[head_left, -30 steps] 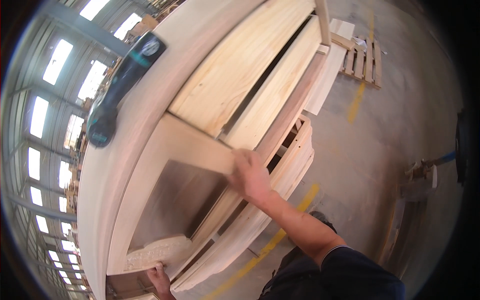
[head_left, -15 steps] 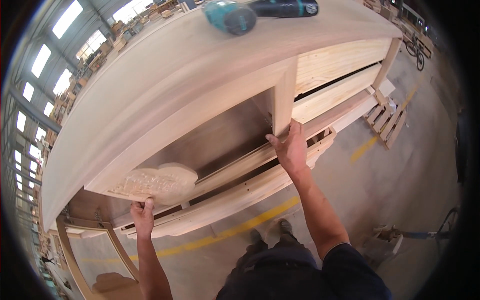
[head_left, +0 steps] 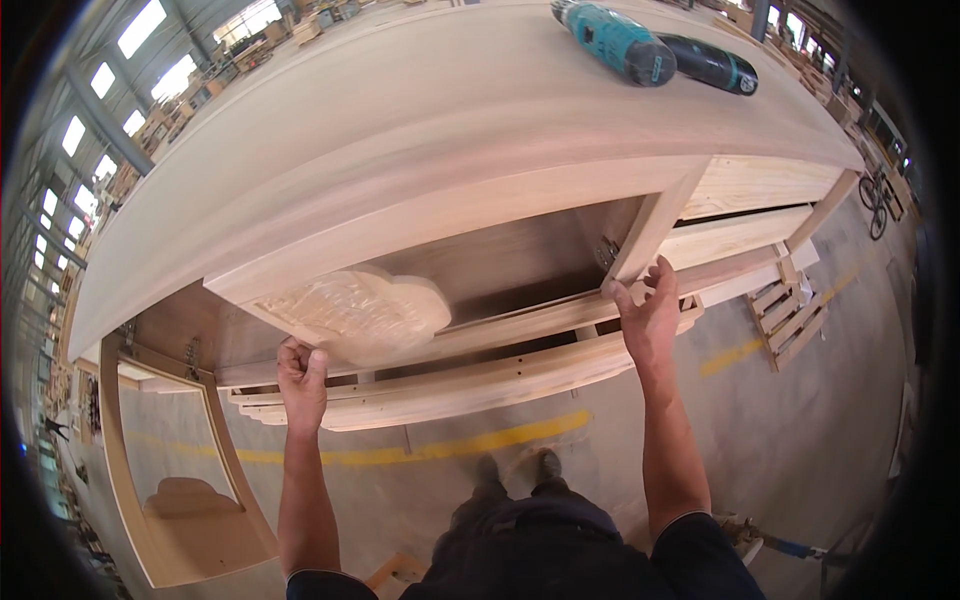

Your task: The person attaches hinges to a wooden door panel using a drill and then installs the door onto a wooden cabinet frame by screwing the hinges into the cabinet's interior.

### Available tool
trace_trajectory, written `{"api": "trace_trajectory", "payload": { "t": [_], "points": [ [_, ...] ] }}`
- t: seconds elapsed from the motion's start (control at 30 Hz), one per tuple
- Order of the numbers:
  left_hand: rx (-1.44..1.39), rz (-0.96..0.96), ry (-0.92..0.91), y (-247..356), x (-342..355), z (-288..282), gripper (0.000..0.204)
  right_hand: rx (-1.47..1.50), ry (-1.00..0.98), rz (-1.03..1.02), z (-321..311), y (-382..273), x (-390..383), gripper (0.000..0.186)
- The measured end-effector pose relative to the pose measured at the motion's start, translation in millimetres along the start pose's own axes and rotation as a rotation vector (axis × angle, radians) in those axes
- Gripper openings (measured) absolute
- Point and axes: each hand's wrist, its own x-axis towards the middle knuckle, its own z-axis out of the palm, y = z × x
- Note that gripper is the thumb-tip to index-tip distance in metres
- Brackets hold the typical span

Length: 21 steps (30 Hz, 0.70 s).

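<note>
A pale wooden cabinet (head_left: 400,120) stands before me. Across its front opening is a cabinet door (head_left: 430,215), an open frame with a scalloped, carved panel (head_left: 355,312) at its left end. My left hand (head_left: 303,382) pinches the near edge of that carved end between thumb and fingers. Over on the right, my right hand (head_left: 648,308) is closed round the lower end of the door's right rail, beside a metal hinge (head_left: 607,252). A teal and black cordless drill (head_left: 625,48) lies on the cabinet top.
A second framed door (head_left: 185,540) hangs open at the lower left on metal hinges. Drawer fronts (head_left: 765,185) fill the cabinet's right side. A wooden pallet (head_left: 785,325) lies on the floor at the right, near a yellow floor line (head_left: 480,445). A bicycle (head_left: 877,205) stands farther back.
My view has swung, so the cabinet and drill sit farther right in the picture. Both hands keep their places on the door.
</note>
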Motion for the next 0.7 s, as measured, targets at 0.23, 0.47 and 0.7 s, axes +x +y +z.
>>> {"api": "trace_trajectory", "payload": {
  "t": [0.23,0.47,0.7],
  "points": [
    [-0.850,-0.451,0.299,12,-52,13,0.011,0.258,0.026,-0.234,-20,-6,-24,0.054],
    [0.082,-0.142,-0.103,5,-189,99,0.013,0.378,-0.664,-0.664,-10,-67,-138,0.036],
    [-0.876,-0.978,0.261,39,-262,110,0.022,0.451,-0.954,-0.770,-13,-76,-173,0.028]
  ]
}}
